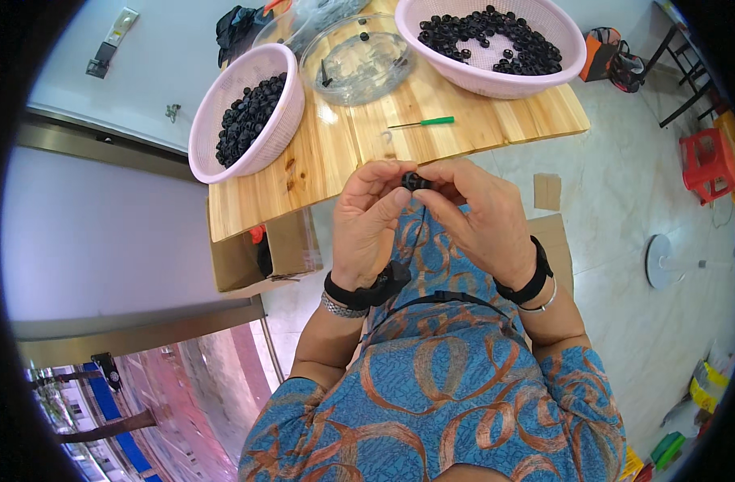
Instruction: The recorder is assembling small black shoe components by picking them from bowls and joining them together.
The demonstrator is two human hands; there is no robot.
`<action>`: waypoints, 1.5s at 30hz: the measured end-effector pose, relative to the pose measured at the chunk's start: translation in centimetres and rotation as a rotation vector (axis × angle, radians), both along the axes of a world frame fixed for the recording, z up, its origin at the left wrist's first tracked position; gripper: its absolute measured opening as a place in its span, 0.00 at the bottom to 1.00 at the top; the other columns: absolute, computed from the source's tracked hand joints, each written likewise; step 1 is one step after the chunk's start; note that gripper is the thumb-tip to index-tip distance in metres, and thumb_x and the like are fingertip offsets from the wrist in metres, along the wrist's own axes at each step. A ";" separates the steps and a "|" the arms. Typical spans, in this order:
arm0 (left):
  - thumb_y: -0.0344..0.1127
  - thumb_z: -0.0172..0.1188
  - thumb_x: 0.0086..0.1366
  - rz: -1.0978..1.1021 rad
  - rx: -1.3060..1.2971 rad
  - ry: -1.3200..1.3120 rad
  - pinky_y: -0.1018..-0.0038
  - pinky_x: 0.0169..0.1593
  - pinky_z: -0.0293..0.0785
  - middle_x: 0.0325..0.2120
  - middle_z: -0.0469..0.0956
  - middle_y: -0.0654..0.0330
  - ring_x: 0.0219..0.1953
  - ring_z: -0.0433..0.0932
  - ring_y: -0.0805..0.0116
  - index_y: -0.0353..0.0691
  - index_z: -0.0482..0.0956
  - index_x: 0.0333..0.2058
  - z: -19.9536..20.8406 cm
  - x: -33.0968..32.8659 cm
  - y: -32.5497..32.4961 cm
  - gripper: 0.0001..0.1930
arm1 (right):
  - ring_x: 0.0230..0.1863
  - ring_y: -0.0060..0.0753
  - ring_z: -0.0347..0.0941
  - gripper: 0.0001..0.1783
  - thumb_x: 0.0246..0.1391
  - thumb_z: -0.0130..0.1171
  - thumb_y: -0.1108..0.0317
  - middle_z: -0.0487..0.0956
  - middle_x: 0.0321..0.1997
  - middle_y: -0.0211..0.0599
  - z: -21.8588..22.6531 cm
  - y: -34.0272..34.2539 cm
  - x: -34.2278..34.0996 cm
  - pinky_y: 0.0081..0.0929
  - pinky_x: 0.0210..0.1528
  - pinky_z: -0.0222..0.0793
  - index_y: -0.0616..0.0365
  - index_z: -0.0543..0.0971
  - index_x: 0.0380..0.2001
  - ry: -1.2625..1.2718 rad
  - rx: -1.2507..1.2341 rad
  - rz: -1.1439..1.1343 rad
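Above the lap, a small black part (415,181) is pinched between left hand (370,221) and right hand (484,217), close for fingertip work; baskets (247,108) within reach on table (431,104).

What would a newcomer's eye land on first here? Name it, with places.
First, the two hands, left hand and right hand, meeting at centre and pinching a small black part between the fingertips. Beyond them, on the wooden table, stand two pink baskets heaped with black parts, one at left, one at top right.

Pink baskets (247,112), black parts (415,181), green screwdriver (422,123).
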State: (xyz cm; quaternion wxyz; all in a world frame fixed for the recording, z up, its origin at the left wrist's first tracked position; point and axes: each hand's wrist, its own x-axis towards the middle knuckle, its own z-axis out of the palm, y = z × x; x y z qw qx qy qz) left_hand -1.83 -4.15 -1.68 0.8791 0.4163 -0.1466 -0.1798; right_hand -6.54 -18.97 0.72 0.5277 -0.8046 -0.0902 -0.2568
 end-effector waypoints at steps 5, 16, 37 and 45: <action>0.19 0.53 0.56 0.003 -0.011 0.023 0.77 0.50 0.68 0.42 0.72 0.55 0.44 0.71 0.70 0.36 0.70 0.41 0.2 -0.2 -0.1 0.13 | 0.30 0.40 0.75 0.09 0.44 0.59 0.71 0.76 0.27 0.40 -0.1 -0.1 -0.1 0.27 0.29 0.69 0.60 0.75 0.31 0.041 0.077 0.009; 0.20 0.52 0.57 -0.011 -0.040 0.029 0.76 0.50 0.68 0.42 0.73 0.54 0.44 0.72 0.69 0.35 0.70 0.41 0.2 -0.3 -0.4 0.12 | 0.30 0.40 0.74 0.09 0.44 0.59 0.71 0.76 0.28 0.40 -0.2 -0.3 -0.2 0.29 0.30 0.69 0.60 0.75 0.31 0.043 0.095 0.019; 0.20 0.54 0.56 0.050 0.106 -0.095 0.77 0.48 0.69 0.41 0.74 0.52 0.43 0.72 0.70 0.31 0.73 0.40 -0.2 -0.5 -0.6 0.11 | 0.31 0.45 0.73 0.09 0.45 0.58 0.71 0.75 0.29 0.41 0.1 -1.3 -0.6 0.32 0.30 0.68 0.59 0.74 0.33 -0.020 -0.055 0.050; 0.20 0.56 0.56 0.060 0.158 -0.059 0.77 0.47 0.69 0.39 0.75 0.54 0.41 0.73 0.70 0.31 0.73 0.39 -0.3 -0.5 -0.4 0.10 | 0.22 0.24 0.74 0.09 0.46 0.60 0.71 0.76 0.22 0.37 -0.4 -1.1 -0.5 0.18 0.23 0.67 0.63 0.74 0.31 0.216 0.354 0.135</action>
